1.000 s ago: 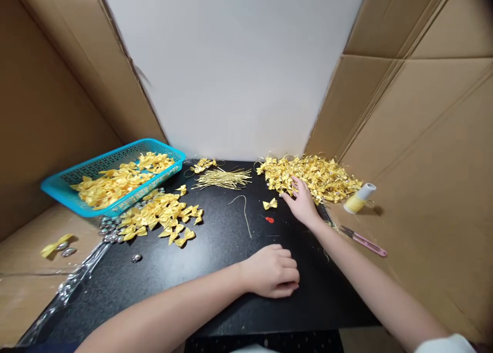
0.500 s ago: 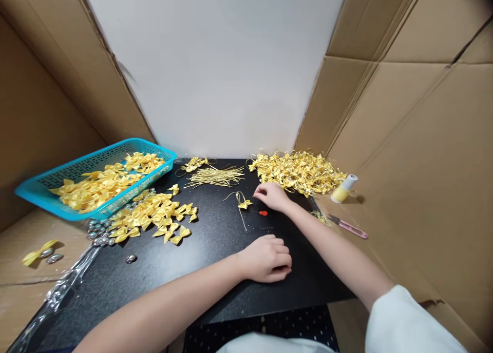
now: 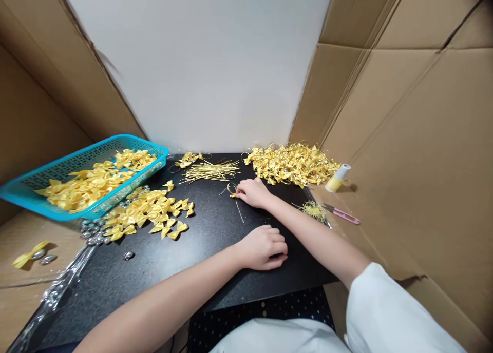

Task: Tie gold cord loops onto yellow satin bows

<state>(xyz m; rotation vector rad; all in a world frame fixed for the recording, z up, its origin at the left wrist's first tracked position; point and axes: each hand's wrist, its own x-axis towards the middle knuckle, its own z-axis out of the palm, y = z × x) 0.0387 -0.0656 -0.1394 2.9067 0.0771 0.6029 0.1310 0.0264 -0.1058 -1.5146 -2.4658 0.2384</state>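
Observation:
My right hand [image 3: 252, 193] reaches across the black table, its thumb and fingers closed on a small yellow ribbon bow [image 3: 232, 194]. A thin gold cord [image 3: 239, 210] is looped at this bow, and one end trails toward me over the tabletop. Closer to me, my left hand [image 3: 264, 248] rests on the table with its fingers curled in; whatever they hold, if anything, is hidden. Just behind the right hand lies a bundle of cut gold cords [image 3: 211, 171]. To its right is a big heap of yellow bows with cords [image 3: 292, 163].
At left stands a turquoise basket [image 3: 77, 215] of yellow bows. Loose bows [image 3: 154, 209] and silvery beads [image 3: 94, 231] lie beside it. On the right are a yellow-and-white bottle [image 3: 338, 178], a pink-handled tool [image 3: 346, 216] and cord trimmings [image 3: 314, 209]. Cardboard walls [image 3: 423, 137] flank the table.
My right hand has moved left onto the corded bow and taken hold of it. The red spot on the table is now out of sight. My left hand stays curled.

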